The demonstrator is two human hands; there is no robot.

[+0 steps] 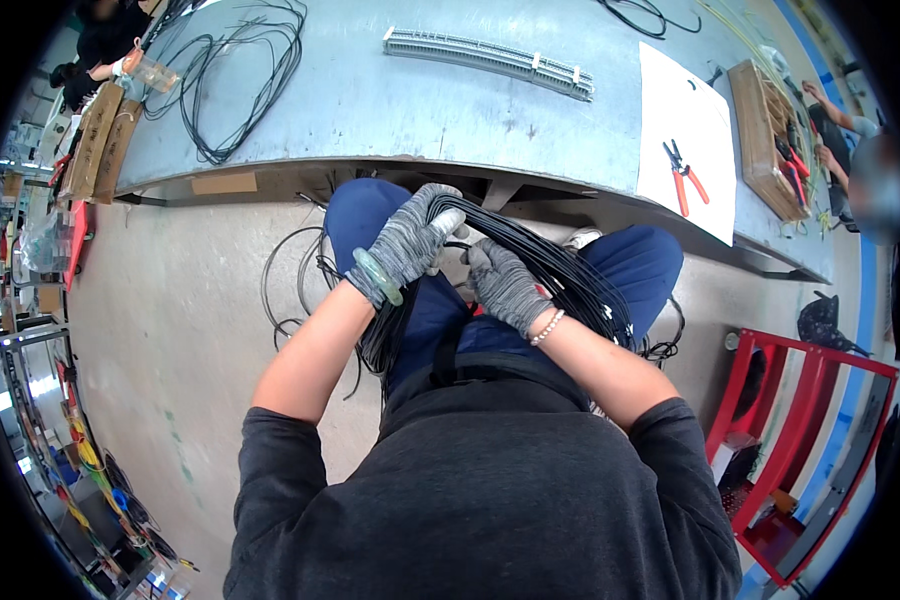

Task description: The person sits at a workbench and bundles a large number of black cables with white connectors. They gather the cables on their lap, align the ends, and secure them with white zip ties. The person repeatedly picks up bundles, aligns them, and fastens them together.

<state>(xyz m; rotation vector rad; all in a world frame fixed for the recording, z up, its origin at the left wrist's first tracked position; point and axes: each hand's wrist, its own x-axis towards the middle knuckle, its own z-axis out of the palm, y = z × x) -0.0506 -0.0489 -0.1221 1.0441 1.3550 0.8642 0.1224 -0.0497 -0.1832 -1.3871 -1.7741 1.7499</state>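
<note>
A thick bundle of thin black cables [530, 245] lies across my lap, bent over at its top and fanning down both sides. My left hand [415, 240], in a grey knit glove, is wrapped round the bundle at the bend. Just right of it, my gloved right hand [505, 287] is closed beside the inner side of the bundle. A short dark strand runs between the hands and meets the right fingertips, which look pinched on it. Part of the right fingers is hidden.
Ahead is a grey worktable [340, 110] with a terminal strip [490, 62], coiled black wires [210, 90], and orange-handled wire strippers [684, 178] on white paper. A wooden tray [760, 140] sits at right. A red cart [800, 440] stands on the right floor. Other people are at the far corners.
</note>
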